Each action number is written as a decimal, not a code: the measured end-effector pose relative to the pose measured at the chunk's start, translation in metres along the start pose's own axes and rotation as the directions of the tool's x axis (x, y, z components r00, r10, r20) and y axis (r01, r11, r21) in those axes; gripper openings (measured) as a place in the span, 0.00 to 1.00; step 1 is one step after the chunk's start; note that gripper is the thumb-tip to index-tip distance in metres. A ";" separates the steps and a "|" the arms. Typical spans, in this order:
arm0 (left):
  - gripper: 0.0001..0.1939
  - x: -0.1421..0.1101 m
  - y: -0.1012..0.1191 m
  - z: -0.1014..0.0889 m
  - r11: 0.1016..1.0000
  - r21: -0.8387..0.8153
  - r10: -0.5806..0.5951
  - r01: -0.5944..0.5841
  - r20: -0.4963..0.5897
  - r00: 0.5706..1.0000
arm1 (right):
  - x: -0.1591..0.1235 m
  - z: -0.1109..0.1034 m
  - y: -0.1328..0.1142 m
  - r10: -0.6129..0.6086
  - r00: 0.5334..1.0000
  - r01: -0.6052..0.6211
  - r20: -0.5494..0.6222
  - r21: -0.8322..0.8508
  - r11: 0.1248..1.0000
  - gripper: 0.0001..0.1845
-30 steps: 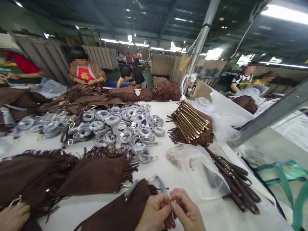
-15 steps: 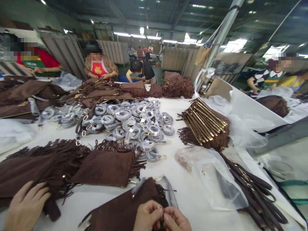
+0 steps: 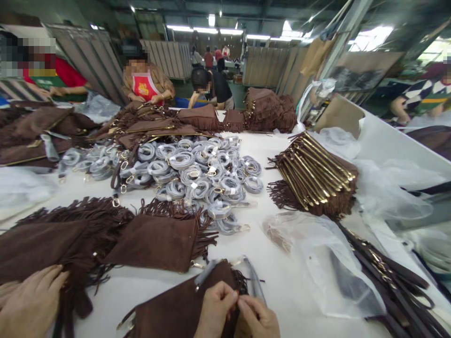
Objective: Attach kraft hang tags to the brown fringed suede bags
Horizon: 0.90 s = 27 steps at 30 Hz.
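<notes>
At the bottom centre my left hand (image 3: 215, 307) and my right hand (image 3: 258, 317) meet with thumbs and fingertips pinched together. Whatever they pinch is too small to make out. Beneath them lies a dark brown suede bag (image 3: 172, 305), with fringe at its right edge. A strap wrapped in clear plastic (image 3: 254, 277) lies along that edge, just beyond my fingers. Behind is another flat fringed bag (image 3: 155, 241) with a small metal clasp at its right corner.
A co-worker's hands (image 3: 33, 300) rest on a fringed bag (image 3: 35, 246) at left. Coiled, plastic-wrapped straps (image 3: 197, 173) are heaped mid-table. To the right are stacked zipped bags (image 3: 313, 171), a clear plastic bag (image 3: 327, 263) and loose brown straps (image 3: 391, 277). People work beyond.
The view has shifted slightly, so the stacked bags and loose straps sit farther right. The co-worker's hand at left has moved left, and a second one now shows. My hands stay pinched together.
</notes>
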<state>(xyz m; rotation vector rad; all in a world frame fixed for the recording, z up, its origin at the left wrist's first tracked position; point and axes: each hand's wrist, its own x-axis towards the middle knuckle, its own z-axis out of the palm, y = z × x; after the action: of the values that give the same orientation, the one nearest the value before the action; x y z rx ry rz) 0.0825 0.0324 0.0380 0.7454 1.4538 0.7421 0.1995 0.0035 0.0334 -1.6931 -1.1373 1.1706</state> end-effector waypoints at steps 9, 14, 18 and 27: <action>0.13 0.024 0.027 0.002 0.986 0.165 0.019 -0.026 0.041 0.999 | 0.023 0.001 -0.005 0.113 0.990 -0.120 0.080 0.086 0.989 0.21; 0.13 0.032 0.026 0.009 0.993 0.103 -0.058 0.049 0.082 0.995 | 0.034 -0.005 -0.004 0.114 0.988 -0.124 0.105 0.093 0.988 0.21; 0.14 0.032 0.026 0.012 0.991 0.081 -0.113 0.108 0.070 0.991 | 0.034 -0.004 -0.003 0.142 0.986 -0.151 0.083 0.117 0.982 0.21; 0.15 0.039 0.020 0.010 0.946 0.323 -0.024 0.027 -0.011 1.000 | 0.038 0.004 -0.002 0.187 0.979 -0.196 0.081 0.132 0.972 0.21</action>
<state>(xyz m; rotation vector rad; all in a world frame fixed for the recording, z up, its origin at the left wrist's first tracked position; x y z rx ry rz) 0.0923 0.0759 0.0319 0.9718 1.6095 0.4903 0.2015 0.0404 0.0242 -1.6947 -0.9234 1.4036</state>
